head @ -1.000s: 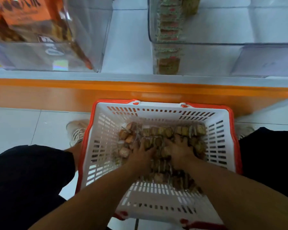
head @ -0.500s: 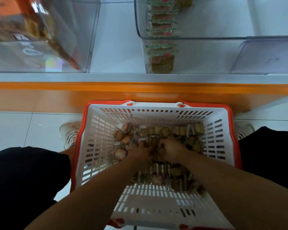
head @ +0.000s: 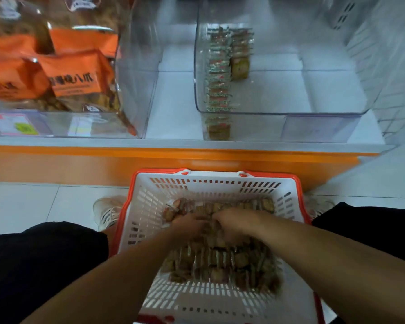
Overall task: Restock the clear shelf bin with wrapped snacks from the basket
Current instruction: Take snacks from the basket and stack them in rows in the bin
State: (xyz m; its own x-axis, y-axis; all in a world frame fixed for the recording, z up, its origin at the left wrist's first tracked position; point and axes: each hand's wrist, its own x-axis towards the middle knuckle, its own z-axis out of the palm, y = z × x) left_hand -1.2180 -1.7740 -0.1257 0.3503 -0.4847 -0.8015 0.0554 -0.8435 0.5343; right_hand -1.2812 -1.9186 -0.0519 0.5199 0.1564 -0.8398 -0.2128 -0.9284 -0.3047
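A white basket with an orange rim point(head: 150, 206) sits on the floor between my knees, holding a pile of small wrapped snacks point(head: 220, 263). My left hand point(head: 188, 225) and my right hand point(head: 237, 222) are side by side inside it, fingers curled down into the far part of the pile, gripping a bunch of snacks between them. Above, on the shelf, stands the clear bin point(head: 313, 118); a row of wrapped snacks point(head: 218, 73) stands along its left wall, and the rest of its floor is bare.
A second clear bin point(head: 131, 90) at the left holds large orange snack bags point(head: 75, 73). The shelf has an orange front edge point(head: 173, 157). My shoe point(head: 107, 211) rests on the white tiled floor left of the basket.
Both hands have drawn together and toward the basket's middle, curling tighter round the snacks. The view has tilted up, showing more of the shelf bins.
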